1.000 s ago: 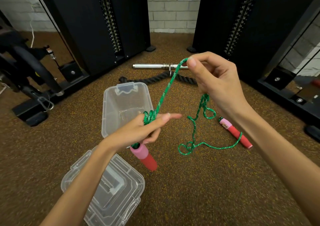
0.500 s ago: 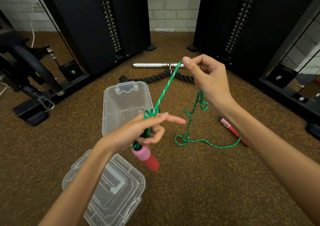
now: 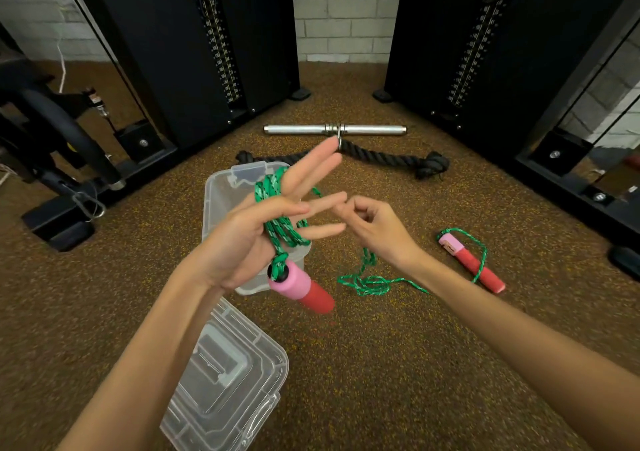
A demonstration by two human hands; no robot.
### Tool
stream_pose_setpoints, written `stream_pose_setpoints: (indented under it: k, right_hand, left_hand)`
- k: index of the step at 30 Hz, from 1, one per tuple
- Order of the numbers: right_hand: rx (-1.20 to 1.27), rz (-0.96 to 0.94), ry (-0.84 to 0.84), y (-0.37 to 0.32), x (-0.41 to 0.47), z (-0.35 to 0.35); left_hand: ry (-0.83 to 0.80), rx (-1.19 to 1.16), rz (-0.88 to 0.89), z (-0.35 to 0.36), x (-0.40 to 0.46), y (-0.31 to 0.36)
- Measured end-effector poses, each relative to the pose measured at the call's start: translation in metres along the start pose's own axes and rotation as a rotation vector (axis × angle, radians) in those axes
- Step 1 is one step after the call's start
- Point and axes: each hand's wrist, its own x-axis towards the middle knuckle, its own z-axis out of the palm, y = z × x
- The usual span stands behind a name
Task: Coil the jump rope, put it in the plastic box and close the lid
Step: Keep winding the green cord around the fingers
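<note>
The green jump rope (image 3: 277, 232) is wound in several turns around my left hand (image 3: 256, 229), whose fingers are spread. One pink and red handle (image 3: 299, 286) hangs from the coil below that palm. My right hand (image 3: 372, 224) is right beside the left fingertips, pinching the rope. From it the loose rope (image 3: 367, 282) drops to the floor and runs to the second handle (image 3: 471, 265) lying at the right. The open clear plastic box (image 3: 221, 201) stands on the floor behind my left hand. Its lid (image 3: 225, 381) lies nearer me, under my left forearm.
Brown speckled gym floor all around. A steel bar (image 3: 334, 129) and a thick black rope (image 3: 388, 158) lie further back. Black weight machines (image 3: 194, 42) stand left and right, with an exercise bike (image 3: 45, 128) at far left.
My right hand came down from its raised position to the left fingertips, laying another turn on the coil. My left hand opened and tilted up. The slack on the floor got shorter.
</note>
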Motion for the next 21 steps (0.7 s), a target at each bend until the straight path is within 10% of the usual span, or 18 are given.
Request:
stream_pose_setpoints:
  k: [21]
  right_hand:
    - [-0.218, 0.044, -0.219, 0.015, -0.052, 0.002]
  left_hand:
    - [0.534, -0.104, 0.282, -0.042, -0.005, 0.006]
